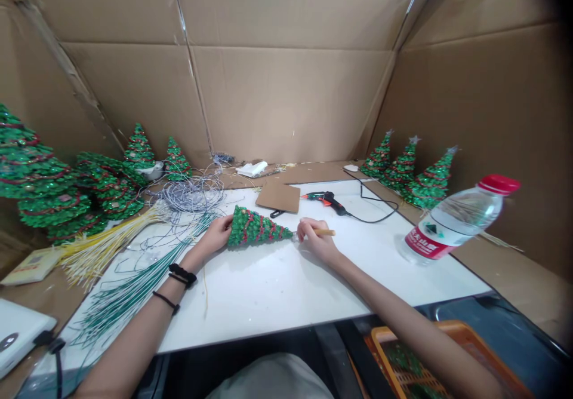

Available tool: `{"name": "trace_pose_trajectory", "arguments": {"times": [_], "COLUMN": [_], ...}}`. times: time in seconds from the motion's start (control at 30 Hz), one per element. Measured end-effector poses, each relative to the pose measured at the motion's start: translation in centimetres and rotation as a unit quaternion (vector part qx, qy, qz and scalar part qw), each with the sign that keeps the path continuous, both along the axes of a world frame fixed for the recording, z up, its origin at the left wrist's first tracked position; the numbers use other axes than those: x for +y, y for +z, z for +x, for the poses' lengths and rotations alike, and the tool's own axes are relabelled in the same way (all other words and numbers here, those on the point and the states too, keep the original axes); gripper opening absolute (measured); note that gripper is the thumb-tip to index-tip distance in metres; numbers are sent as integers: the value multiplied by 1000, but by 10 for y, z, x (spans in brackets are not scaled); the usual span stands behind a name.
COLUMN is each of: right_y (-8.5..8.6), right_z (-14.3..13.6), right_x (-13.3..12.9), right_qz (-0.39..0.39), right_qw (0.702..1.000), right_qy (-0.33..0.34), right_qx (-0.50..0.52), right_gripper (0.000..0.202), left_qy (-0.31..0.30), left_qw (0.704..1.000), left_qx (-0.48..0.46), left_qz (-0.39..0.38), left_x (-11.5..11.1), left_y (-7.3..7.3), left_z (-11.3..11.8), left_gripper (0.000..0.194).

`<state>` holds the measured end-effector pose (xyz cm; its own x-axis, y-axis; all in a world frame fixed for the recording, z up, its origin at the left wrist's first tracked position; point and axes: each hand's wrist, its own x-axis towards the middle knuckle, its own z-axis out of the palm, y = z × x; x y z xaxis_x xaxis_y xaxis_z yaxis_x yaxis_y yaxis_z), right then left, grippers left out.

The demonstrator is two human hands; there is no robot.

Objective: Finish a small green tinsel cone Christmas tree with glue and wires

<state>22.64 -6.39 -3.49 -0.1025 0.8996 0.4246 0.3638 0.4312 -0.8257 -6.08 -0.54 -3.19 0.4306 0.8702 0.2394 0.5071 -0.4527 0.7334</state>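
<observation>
A small green Christmas tree (257, 228) with red garland lies on its side, base to the left and tip to the right. My left hand (218, 234) holds it by the base, with fingers partly hidden behind it. At the tip, my right hand (316, 236) is closed around a slim tan, wooden-looking stick (326, 232). The stick's working end is too small to make out; it is close to or touching the tree's tip. Just behind the tree lies a piece of brown cardboard (278, 197) with a black piece (277, 213) sticking out at its front edge.
A glue gun (329, 200) with a black cord lies behind my right hand. Right of it stand a water bottle (461, 220) and several finished trees (432, 178). At left are more trees (40, 175), tangled wire (190, 193), green strands (134, 291) and yellow strands (105, 249). An orange basket (378, 336) sits below.
</observation>
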Motion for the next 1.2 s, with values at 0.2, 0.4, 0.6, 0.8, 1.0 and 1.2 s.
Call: {"name": "trace_pose_trajectory", "arguments": {"times": [0.2, 0.4, 0.6, 0.8, 1.0, 1.2], "right_y": [2, 2, -1, 2, 1, 1], "right_z": [-3, -4, -11, -20, -23, -28], "right_x": [-2, -2, 0, -3, -6, -9], "right_qz": [24, 54, 101, 69, 43, 23], "right_qw": [999, 996, 991, 995, 996, 995], "right_qy": [-1, 6, 29, 8, -1, -1], "right_qx": [-40, -73, -88, -71, -77, -101], "right_gripper": [48, 49, 50, 50, 47, 48], "left_qy": [-2, 1, -4, 7, 5, 1], "left_qw": [1000, 1000, 1000, 1000, 1000, 1000], "left_qx": [6, 2, 13, 13, 14, 8], "left_qz": [-2, 1, 13, 12, 18, 20], "left_x": [-3, -3, -2, -2, -1, 1], "left_y": [4, 3, 3, 3, 1, -3], "left_z": [1, 0, 0, 0, 1, 0], "left_gripper": [31, 28, 29, 23, 22, 24]}}
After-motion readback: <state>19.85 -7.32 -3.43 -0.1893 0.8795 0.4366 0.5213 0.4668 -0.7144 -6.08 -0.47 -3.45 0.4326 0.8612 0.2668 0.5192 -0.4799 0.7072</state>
